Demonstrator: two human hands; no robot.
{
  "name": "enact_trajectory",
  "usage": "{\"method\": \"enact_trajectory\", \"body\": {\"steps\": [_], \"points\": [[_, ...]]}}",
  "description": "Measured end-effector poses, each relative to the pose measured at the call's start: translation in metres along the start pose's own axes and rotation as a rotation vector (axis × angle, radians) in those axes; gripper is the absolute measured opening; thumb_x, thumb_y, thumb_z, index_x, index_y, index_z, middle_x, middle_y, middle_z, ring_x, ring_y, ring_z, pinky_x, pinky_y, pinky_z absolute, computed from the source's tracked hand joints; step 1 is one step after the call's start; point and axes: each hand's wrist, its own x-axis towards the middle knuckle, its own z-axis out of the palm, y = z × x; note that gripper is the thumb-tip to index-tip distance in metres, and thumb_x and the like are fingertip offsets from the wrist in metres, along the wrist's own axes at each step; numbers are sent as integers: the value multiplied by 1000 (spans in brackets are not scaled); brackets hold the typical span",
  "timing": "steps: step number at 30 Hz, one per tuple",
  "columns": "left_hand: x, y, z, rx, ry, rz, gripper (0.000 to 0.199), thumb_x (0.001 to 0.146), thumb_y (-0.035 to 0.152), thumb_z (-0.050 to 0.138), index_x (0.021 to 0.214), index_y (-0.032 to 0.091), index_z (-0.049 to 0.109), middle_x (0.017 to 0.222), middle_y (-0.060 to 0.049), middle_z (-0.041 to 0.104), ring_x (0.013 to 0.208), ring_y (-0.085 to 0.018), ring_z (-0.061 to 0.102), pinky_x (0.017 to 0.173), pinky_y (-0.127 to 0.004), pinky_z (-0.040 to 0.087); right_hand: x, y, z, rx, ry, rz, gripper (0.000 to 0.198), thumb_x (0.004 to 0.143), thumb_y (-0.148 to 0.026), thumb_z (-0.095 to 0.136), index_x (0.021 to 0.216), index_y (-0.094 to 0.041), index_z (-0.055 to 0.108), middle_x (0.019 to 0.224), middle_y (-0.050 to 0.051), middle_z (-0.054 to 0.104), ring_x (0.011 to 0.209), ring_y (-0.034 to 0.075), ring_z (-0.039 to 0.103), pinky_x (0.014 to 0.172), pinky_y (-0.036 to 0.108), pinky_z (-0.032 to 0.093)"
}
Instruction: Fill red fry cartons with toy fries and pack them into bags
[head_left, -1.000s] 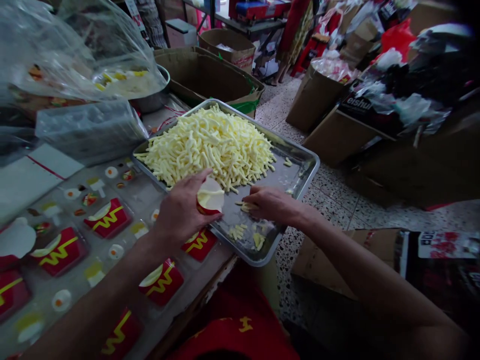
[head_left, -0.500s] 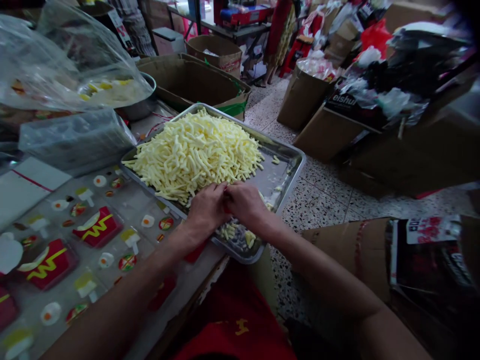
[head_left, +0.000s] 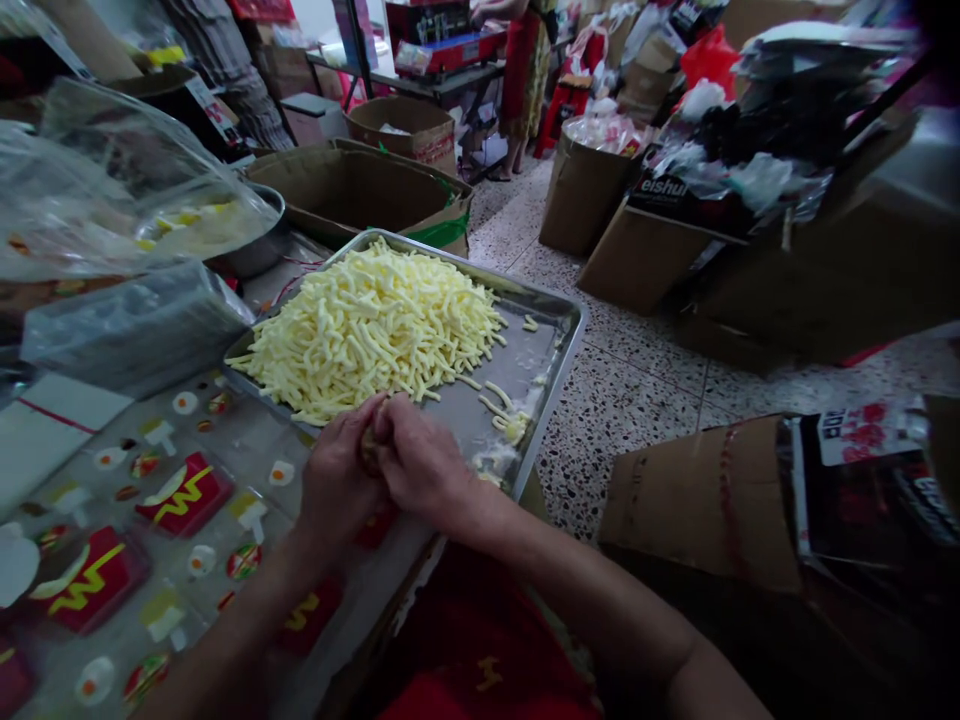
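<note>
My left hand (head_left: 341, 470) and my right hand (head_left: 424, 460) are pressed together at the near-left edge of a metal tray (head_left: 551, 385). Their fingers are curled closed. What lies between them is mostly hidden; only a small brownish patch shows. Just beyond my fingers rises a big heap of pale yellow, fry-shaped sticks (head_left: 375, 325) in the tray. A few loose sticks (head_left: 506, 410) and crumbly bits are scattered on the tray's right side.
Left of my arms, red cartons with a yellow zigzag (head_left: 187, 495) and small food-shaped pieces cover the table. Behind the tray stands a large cardboard box (head_left: 330, 190). Clear plastic bags (head_left: 135, 190) drape over a bowl. More boxes (head_left: 697, 500) line the right; a person stands far back.
Both hands, still together, have moved left and nearer to me, from over the tray to its near-left edge. The whole view has shifted slightly.
</note>
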Motion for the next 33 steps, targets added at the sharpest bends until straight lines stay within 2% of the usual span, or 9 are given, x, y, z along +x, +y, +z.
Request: {"method": "enact_trajectory", "body": {"steps": [6,9,12,15,19,23,27,30,33], "points": [[9,2,3,19,-56,33,72,72,28,74,139,24,51,132,-9,64,123,-29,60,109,-44,46,-5,30,-37,224,26,-106,8,96,-21,54,95,-22,61,99,2,68,87,14,61,77,27,47],[20,3,2,-15,-37,40,74,74,34,79,141,22,50,137,-9,61,128,-28,57,114,-43,42,-8,60,-74,-112,192,64,16,93,-30,64,104,-20,70,104,8,70,95,21,61,80,33,46],[26,-1,-4,-50,-15,12,76,74,39,82,141,22,50,139,-8,60,128,-26,57,114,-41,42,-6,83,-93,-601,50,230,23,88,-38,71,90,-16,76,95,15,70,95,29,61,76,37,42],[27,-5,-12,-32,0,24,81,71,42,84,141,21,50,138,-9,61,127,-27,58,113,-41,43,-1,91,-90,-785,-98,309,19,84,-32,70,79,-15,77,86,16,71,84,27,61,69,36,38],[22,-12,-24,23,-6,48,80,72,41,84,142,23,49,139,-9,61,126,-28,59,112,-40,44,10,82,-84,-759,-67,353,16,80,-30,70,84,-17,78,82,13,72,75,23,59,64,33,34],[16,-16,-33,41,15,-4,79,72,45,82,141,24,50,136,-9,62,123,-29,61,108,-42,47,28,75,-74,-711,9,259,17,81,-31,67,88,-18,76,86,11,73,76,22,60,63,32,32],[12,-17,-36,59,5,6,78,74,42,80,143,26,48,138,-8,61,123,-30,60,108,-43,47,40,80,-59,-715,-75,193,15,76,-11,61,85,-16,72,83,11,72,73,19,60,61,31,29],[8,-20,-39,77,-10,7,79,73,39,80,144,25,48,138,-9,61,124,-30,60,110,-43,46,32,82,-60,-547,-88,222,9,73,-12,63,78,-19,66,76,5,70,68,17,57,59,29,29],[7,-23,-44,61,18,-34,80,72,40,82,143,24,49,137,-9,62,124,-30,60,109,-42,47,23,76,-65,-384,-36,1,7,77,-14,63,74,-20,61,79,3,69,74,16,57,68,28,37]]}}
